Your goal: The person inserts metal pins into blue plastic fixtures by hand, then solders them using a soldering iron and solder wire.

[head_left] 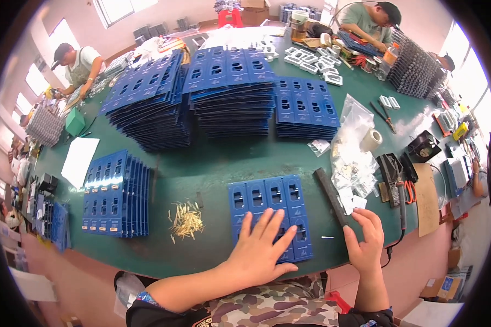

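A blue circuit board panel [270,188] with rows of dark cut-outs lies flat at the front of the green table. My left hand [264,242] rests on its lower half, fingers spread. To its right, my right hand [366,240] is open, thumb apart from the curved fingers. Its fingertips are close to small white pieces [359,201] at the mouth of a clear plastic bag [354,158]; whether they touch is unclear. A dark bar [330,197] lies just left of this hand. Left of the panel sits a pile of thin yellowish pins [187,220].
Tall stacks of blue panels [232,98] stand across the middle, with a smaller group of panels [106,193] at left. A soldering iron [402,204], orange-handled scissors [409,192] and a black fan [424,146] are at right. Two people work at the far sides.
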`<state>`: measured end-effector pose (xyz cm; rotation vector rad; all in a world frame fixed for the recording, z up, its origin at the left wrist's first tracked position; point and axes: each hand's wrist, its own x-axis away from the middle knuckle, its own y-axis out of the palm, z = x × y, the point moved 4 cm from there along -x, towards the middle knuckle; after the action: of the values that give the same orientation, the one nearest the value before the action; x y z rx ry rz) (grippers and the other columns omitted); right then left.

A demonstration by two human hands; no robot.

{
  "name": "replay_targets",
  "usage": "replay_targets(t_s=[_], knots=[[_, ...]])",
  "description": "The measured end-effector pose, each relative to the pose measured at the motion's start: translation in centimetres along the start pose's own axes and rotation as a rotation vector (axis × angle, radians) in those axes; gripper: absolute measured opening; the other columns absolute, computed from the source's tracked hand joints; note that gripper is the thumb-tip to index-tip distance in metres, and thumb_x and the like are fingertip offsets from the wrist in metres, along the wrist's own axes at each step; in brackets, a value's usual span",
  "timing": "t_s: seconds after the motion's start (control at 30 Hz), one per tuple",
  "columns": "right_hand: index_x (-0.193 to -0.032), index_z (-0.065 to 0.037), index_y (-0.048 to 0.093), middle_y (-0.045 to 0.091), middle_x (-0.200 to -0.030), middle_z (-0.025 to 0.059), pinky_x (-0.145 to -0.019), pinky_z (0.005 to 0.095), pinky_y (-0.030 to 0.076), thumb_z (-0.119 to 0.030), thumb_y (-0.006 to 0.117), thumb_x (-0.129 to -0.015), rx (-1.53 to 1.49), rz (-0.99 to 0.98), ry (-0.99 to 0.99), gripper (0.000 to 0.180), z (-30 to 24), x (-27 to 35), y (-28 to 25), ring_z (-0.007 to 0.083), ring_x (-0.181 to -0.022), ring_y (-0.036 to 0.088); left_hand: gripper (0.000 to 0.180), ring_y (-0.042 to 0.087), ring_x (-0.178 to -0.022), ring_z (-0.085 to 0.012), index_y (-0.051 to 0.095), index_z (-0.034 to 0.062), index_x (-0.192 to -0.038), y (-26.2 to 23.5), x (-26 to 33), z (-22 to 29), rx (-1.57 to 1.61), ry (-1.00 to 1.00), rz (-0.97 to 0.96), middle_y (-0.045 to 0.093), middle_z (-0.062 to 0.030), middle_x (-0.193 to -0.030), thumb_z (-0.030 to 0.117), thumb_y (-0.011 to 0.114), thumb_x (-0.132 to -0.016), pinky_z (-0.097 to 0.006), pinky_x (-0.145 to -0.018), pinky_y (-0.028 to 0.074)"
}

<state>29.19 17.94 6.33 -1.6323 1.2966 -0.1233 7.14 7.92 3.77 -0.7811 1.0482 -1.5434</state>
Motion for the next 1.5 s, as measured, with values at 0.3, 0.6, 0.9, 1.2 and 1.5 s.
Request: replay_targets(t_s=[0.3,0.6,0.9,1.2,1.5], knots=[[-0.101,0.001,0.066,0.066,-0.107,0.0161,-0.084,0.039,0.05,-0.006,0.073,-0.075,-0.024,0.013,0.049,0.027,0.9,0.4,0.2,0.0325,-0.096,0.062,0.08,0.025,-0.138,-0.0475,0.048,0.0108,-0.139,-1.6,-0.4,-1.3,-0.081,-0.007,0.033,0.03,-0.0266,-0.148,0.061,0.066,-0.079,-0.069,-0.108,0.017],[-0.098,0.0,0.067,0.067,-0.102,0.0152,-0.081,0.0381,0.051,-0.005,0.072,-0.075,-0.064,0.04,0.039,0.024,0.7,1.9,-0.6,0.0309,-0.092,0.063,0.078,0.024,-0.142,-0.0437,0.047,0.0104,-0.141,0.2,-3.4,-1.1,-0.095,0.067,-0.035,0.03,-0.0233,-0.151,0.061,0.061,-0.084,-0.066,-0.112,0.016],[-0.099,0.0,0.067,0.066,-0.103,0.0158,-0.08,0.0386,0.051,-0.009,0.074,-0.076,-0.05,0.024,0.074,0.026,1.9,2.8,-1.1,0.0317,-0.092,0.064,0.079,0.024,-0.141,-0.0448,0.046,0.0095,-0.141,-0.5,-2.0,-0.8,-0.116,0.041,-0.026,0.031,-0.024,-0.151,0.06,0.063,-0.083,-0.066,-0.112,0.014],[-0.11,0.0,0.064,0.064,-0.103,0.0152,-0.08,0.0407,0.051,-0.021,0.075,-0.077,0.095,-0.217,0.104,0.04,1.8,-0.1,1.4,0.0337,-0.094,0.062,0.08,0.023,-0.141,-0.0463,0.044,0.0117,-0.143,-0.2,-0.1,-0.4,-0.098,0.016,-0.015,0.028,-0.0246,-0.152,0.06,0.063,-0.082,-0.066,-0.112,0.013],[-0.109,-0.001,0.064,0.064,-0.103,0.0147,-0.084,0.0415,0.049,-0.021,0.075,-0.077,0.129,-0.197,0.091,0.04,1.8,0.6,1.6,0.0333,-0.098,0.061,0.074,0.029,-0.138,-0.0422,0.048,0.009,-0.139,1.1,-2.3,-0.6,-0.115,0.074,0.087,0.035,-0.0222,-0.148,0.056,0.063,-0.084,-0.062,-0.112,0.021]])
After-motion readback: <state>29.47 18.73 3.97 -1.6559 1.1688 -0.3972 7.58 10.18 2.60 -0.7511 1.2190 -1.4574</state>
